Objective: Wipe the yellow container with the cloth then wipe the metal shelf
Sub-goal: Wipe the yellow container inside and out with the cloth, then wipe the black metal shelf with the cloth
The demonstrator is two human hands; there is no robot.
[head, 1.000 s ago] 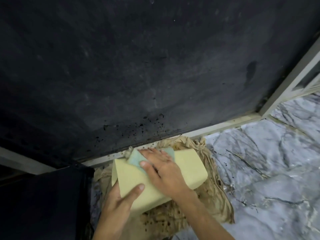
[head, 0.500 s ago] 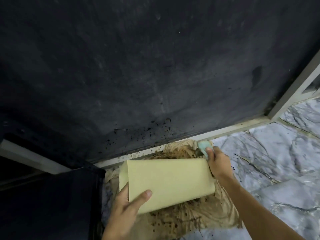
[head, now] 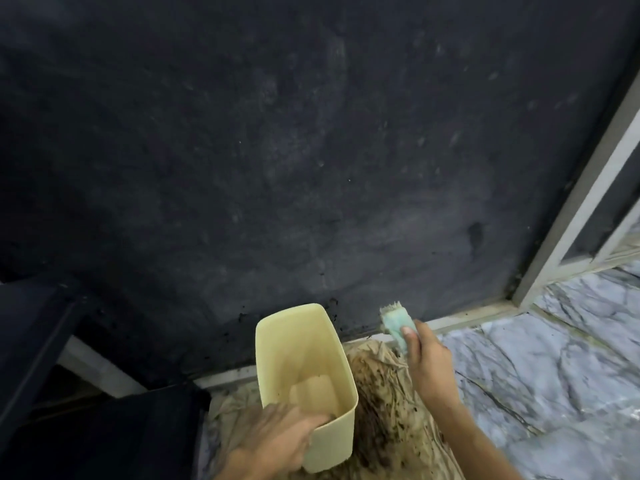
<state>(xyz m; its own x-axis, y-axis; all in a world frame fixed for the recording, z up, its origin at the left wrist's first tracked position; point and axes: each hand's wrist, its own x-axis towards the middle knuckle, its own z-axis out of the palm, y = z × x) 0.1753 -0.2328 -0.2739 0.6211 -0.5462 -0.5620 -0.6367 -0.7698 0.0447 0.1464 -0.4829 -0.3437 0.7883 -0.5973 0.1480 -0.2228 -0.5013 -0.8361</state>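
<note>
The pale yellow container [head: 298, 344] is a rectangular plastic bin, held upright with its open mouth facing me, so I see its bare inside. My left hand [head: 273, 438] grips its near rim, fingers hooked over the edge. My right hand [head: 429, 358] is raised to the right of the container, apart from it, holding a small teal cloth [head: 396, 323] with a frayed pale end. Both hover over a dirty, speckled beige sheet [head: 388, 417] on the floor.
A large dark panel [head: 311, 150] fills the view ahead, with black specks along its base and a pale frame [head: 568, 216] at its right. Marbled grey floor [head: 554, 375] lies to the right. A dark box-like object [head: 104, 427] stands at the lower left.
My left hand has turned the container from lying on its side to upright with the opening toward me. My right hand lifted the cloth off it and moved right.
</note>
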